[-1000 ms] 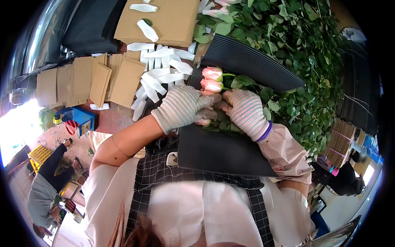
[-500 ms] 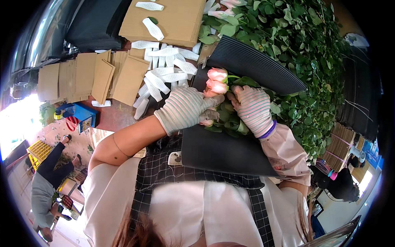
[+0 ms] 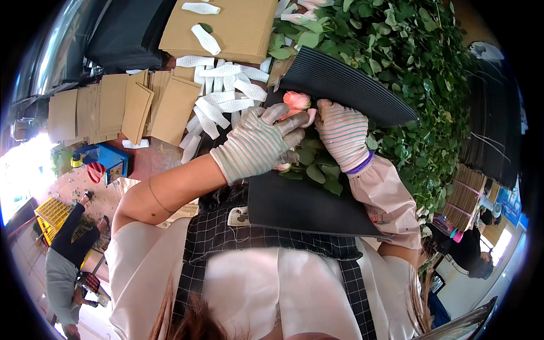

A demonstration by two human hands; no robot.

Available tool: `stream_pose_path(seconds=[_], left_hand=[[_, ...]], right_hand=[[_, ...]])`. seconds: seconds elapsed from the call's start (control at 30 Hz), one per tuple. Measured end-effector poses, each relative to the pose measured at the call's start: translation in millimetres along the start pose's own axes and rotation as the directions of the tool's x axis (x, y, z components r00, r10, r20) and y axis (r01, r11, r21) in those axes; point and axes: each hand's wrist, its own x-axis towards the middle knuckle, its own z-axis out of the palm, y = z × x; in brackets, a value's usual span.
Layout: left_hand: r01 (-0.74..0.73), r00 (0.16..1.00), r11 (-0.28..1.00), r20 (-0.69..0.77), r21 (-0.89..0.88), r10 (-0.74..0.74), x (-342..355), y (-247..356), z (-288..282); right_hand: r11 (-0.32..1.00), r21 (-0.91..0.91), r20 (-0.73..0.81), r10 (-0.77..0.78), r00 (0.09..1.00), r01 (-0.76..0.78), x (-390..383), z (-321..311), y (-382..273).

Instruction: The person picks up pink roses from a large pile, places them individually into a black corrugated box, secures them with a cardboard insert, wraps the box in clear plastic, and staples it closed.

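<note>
Pink roses lie on a black corrugated sheet (image 3: 317, 207) in front of me. One rose head (image 3: 297, 100) shows above my left fingers, and part of another pink bloom (image 3: 310, 117) shows between my hands. My left hand (image 3: 258, 141), in a striped glove with greyish fingertips, rests over the blooms with its fingers apart. My right hand (image 3: 341, 133), in a matching glove, is closed beside the upper rose; what its curled fingers hold is hidden. Below the hands are green rose leaves (image 3: 317, 170) and another partly covered pale bloom (image 3: 284, 167).
The sheet's ribbed far flap (image 3: 351, 85) stands raised beyond my hands. White mesh sleeves (image 3: 218, 102) lie piled at left, near cardboard pieces (image 3: 173, 110) and a cardboard stack (image 3: 226, 28). Leafy rose stems (image 3: 419, 96) fill the right. A blue box (image 3: 113, 158) stands at lower left.
My left fingers have spread and now cover the second rose head. My right hand has moved slightly up and left, its fingers now curled close to the upper rose.
</note>
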Motion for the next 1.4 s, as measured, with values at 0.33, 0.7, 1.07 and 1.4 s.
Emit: stream_pose_path(seconds=[0.33,0.7,1.07,1.4], left_hand=[[0.070,0.752,0.918,-0.584,-0.390,-0.306,-48,-25,-24],[0.310,-0.282,0.615,-0.688,-0.725,-0.669,-279,-1,78],[0.270,-0.299,0.506,-0.571,-0.819,-0.765,-303,4,105],[0.176,-0.102,0.731,-0.750,-0.660,-0.653,-233,-7,51]], right_hand=[[0.904,0.420,0.071,-0.125,0.990,0.084,-3,-70,-7],[0.885,0.446,0.357,-0.314,0.880,0.135,1,-35,-59],[-0.487,0.444,0.888,0.126,0.442,-0.752,15,-15,-85],[0.682,0.689,0.541,-0.257,0.801,-0.246,16,-68,-28]])
